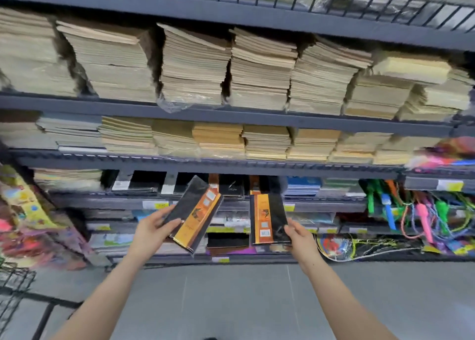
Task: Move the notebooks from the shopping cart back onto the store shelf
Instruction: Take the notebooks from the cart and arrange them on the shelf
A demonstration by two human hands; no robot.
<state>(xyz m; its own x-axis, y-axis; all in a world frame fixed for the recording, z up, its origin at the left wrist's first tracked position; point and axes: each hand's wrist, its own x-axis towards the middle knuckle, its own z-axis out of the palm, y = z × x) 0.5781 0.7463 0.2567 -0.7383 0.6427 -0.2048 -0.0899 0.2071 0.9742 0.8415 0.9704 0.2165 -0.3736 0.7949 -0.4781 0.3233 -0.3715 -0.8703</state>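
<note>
Two black-and-orange notebooks being held up in front of the store shelf, one in each hand.

The left notebook (194,215) is tilting rightward, its lower left edge pinched by the left hand (154,230), thumb lying across the black cover. The right notebook (270,220) is standing nearly upright, the right hand (300,237) gripping its lower right corner. Behind them the shelf (231,166) is showing what seem, through blur, similar dark notebooks.

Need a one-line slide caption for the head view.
Left hand and right hand each hold a black-and-orange wrapped notebook before the dark metal store shelf.
</note>
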